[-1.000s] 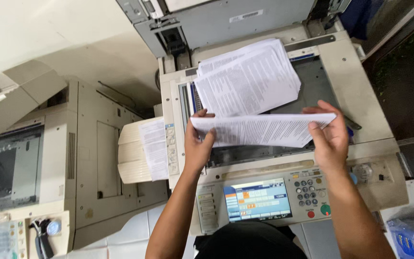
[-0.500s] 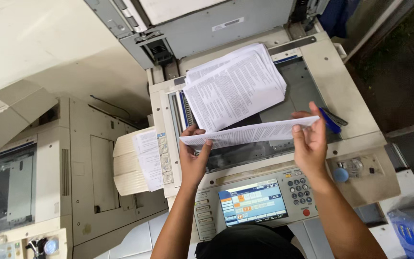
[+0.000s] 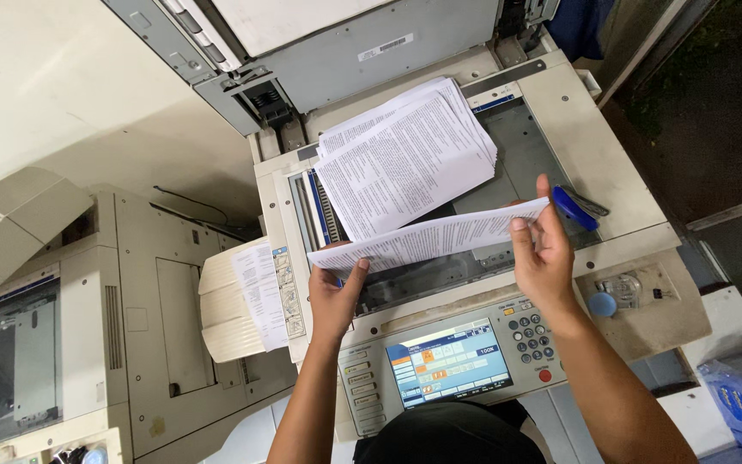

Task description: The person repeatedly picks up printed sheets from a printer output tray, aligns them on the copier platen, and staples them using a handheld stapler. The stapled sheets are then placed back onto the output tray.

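From my remote seat, my left hand (image 3: 334,296) at seven o'clock and right hand (image 3: 543,258) at four each have a closed grip on the printed sheet (image 3: 431,238) above the scanner glass (image 3: 526,163), which could brush the loose stack (image 3: 405,159) at twelve askew.
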